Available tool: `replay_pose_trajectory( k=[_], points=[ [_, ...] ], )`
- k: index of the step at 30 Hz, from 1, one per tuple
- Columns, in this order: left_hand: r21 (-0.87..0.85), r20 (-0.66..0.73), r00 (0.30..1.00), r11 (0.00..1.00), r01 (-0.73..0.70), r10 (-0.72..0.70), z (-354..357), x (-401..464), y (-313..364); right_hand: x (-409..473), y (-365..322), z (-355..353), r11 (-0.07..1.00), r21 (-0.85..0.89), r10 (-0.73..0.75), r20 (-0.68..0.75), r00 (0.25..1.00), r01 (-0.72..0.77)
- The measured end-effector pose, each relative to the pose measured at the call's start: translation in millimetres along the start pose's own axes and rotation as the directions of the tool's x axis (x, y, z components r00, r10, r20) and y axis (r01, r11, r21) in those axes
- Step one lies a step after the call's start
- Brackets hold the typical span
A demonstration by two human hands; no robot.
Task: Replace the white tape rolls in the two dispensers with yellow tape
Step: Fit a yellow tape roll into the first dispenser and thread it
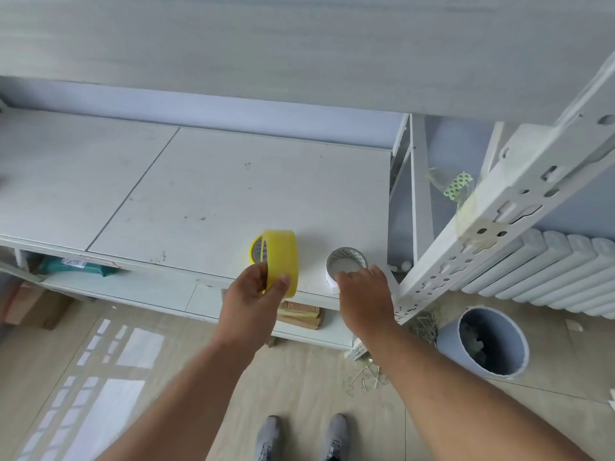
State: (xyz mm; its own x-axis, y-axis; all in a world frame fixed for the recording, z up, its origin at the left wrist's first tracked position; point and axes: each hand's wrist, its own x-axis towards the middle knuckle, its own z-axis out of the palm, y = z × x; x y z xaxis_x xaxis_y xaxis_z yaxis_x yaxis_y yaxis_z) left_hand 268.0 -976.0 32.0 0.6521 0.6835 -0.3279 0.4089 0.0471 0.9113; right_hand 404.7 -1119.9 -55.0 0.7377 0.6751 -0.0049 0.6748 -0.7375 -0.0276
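Observation:
A yellow tape roll (281, 257) stands on edge above the front of the white shelf board (233, 194). My left hand (253, 294) pinches it, thumb on the outer band and fingers inside the core. To its right a white tape roll (346, 261) lies flat near the board's front right corner. My right hand (362, 294) reaches over it, fingertips on its near rim. No dispenser is in view.
A white perforated upright (482, 227) with tape scraps stuck on it slants across the right. Beyond it are a radiator (549, 277) and a grey waste bin (489, 344) on the floor. Lower shelves hold boxes and packets. My grey shoes show at the bottom.

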Motion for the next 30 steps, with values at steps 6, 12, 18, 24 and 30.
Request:
replay_pose_trajectory(
  k=[6, 12, 18, 24, 30],
  points=[
    [-0.096, 0.003, 1.0, 0.995, -0.006, 0.006, -12, -7, 2, -10, -28, -34, 0.953, 0.3, 0.026, -0.243, 0.97, 0.05],
    [-0.231, -0.049, 0.998, 0.972, -0.036, 0.025, -64, -19, 9, -8, -121, -111, 0.208, 0.961, 0.012, 0.183, 0.983, -0.181],
    [-0.322, -0.181, 0.983, 0.944, -0.071, 0.012, -162, -41, -2, -1, -229, -132, 0.128, 0.978, -0.166, 0.184, 0.969, -0.163],
    [-0.424, -0.341, 0.939, 0.899, -0.109, -0.047, -272, -64, -39, -14, -354, -135, 0.258, 0.96, -0.268, 0.181, 0.946, -0.111],
    [-0.473, -0.473, 0.874, 0.87, -0.142, -0.114, -364, -90, -72, -31, -464, -131, 0.25, 0.967, -0.418, 0.158, 0.895, -0.054]
  ],
)
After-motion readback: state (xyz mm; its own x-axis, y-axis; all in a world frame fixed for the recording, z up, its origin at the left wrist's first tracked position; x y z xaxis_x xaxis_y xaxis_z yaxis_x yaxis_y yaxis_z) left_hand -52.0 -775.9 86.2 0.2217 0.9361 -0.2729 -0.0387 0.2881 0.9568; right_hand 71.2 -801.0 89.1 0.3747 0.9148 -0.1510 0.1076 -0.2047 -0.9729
